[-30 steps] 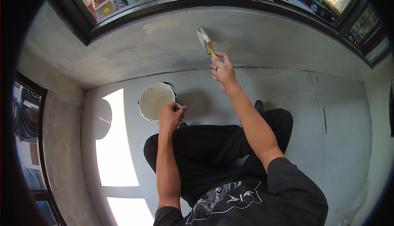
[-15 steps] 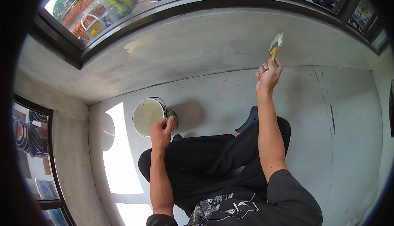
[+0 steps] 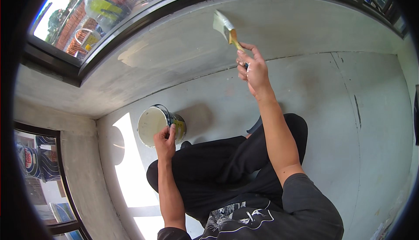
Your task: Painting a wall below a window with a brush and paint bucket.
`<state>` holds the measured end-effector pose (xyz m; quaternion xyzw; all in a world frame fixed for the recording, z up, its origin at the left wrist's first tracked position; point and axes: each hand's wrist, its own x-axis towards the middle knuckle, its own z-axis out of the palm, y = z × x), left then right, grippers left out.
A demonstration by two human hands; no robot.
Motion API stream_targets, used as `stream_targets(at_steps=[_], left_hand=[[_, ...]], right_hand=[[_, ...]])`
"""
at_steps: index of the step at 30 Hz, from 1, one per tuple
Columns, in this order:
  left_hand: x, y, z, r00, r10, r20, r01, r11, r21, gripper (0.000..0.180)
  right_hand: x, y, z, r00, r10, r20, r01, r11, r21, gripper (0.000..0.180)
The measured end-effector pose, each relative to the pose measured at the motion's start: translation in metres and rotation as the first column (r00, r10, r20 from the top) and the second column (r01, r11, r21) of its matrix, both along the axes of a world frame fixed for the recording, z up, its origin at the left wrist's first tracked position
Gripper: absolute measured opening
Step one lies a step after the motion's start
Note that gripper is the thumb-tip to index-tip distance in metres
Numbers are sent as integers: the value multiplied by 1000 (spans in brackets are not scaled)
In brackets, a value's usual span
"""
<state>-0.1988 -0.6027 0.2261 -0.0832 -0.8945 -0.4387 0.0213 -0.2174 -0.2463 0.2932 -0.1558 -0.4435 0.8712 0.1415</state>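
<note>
One brush (image 3: 224,24), handle in the right hand (image 3: 254,68), fingers closed round it, bristles by the wall (image 3: 174,48) beyond the far edge of the floor (image 3: 244,94); one bucket (image 3: 177,126) toward its far left corner, rim in the left hand (image 3: 165,143), fingers curled, which could tip if tugged.

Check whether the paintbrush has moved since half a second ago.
Yes, leftward: the paintbrush, in the right hand, is now closer to the pale wall patch than it was then.
</note>
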Motion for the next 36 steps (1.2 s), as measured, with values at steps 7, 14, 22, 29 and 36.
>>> stream_targets(at_steps=[7, 14, 22, 29, 36], left_hand=[[2, 9, 10, 999, -4, -48, 5, 1000, 4, 49], [-5, -2, -6, 995, 41, -95, -32, 995, 92, 41], [-1, 3, 2, 998, 45, -49, -38, 989, 140, 22], [-1, 1, 3, 999, 32, -23, -28, 989, 142, 12], [0, 6, 9, 999, 36, -20, -31, 982, 185, 21]], right_hand=[[6, 50, -19, 757, -653, 24, 653, 755, -49, 29], [-25, -9, -45, 973, -225, 41, 215, 962, 171, 31], [-11, -28, -29, 974, 215, 65, -224, 958, 181, 30], [-6, 11, -29, 961, -275, 13, 276, 960, -49, 25], [-9, 5, -26, 837, -546, 16, 547, 837, -27, 29]])
